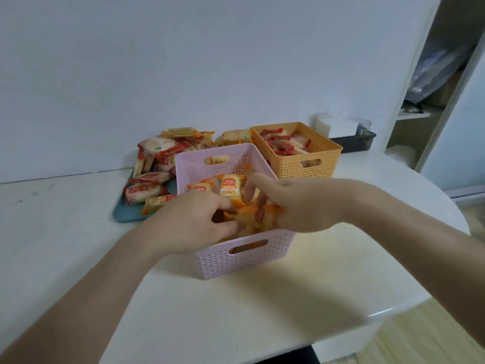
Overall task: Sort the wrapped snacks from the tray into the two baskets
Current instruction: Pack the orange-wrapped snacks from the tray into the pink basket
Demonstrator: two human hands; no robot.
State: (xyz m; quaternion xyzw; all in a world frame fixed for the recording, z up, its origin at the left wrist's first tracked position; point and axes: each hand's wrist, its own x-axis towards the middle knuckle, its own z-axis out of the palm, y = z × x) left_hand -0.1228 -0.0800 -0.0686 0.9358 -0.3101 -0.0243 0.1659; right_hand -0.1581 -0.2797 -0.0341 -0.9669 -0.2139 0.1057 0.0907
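Note:
A pink basket [244, 261] stands in the middle of the white table, holding several orange-wrapped snacks [229, 186]. Both hands reach into it. My left hand [191, 222] is curled down over the snacks at the basket's near left, and my right hand [296, 203] is curled on orange-wrapped snacks at its near right. What exactly each hand grips is blurred. Behind and to the right, an orange basket [309, 164] holds red-wrapped snacks [284, 145]. A teal tray [123, 215] at the left carries a pile of red and orange wrapped snacks [154, 164].
The white table [249, 311] has a rounded edge at the right and front. A dark box with white tissue [349, 137] stands behind the orange basket. A white wall runs along the back, and a shelf unit [430, 101] rises at the right.

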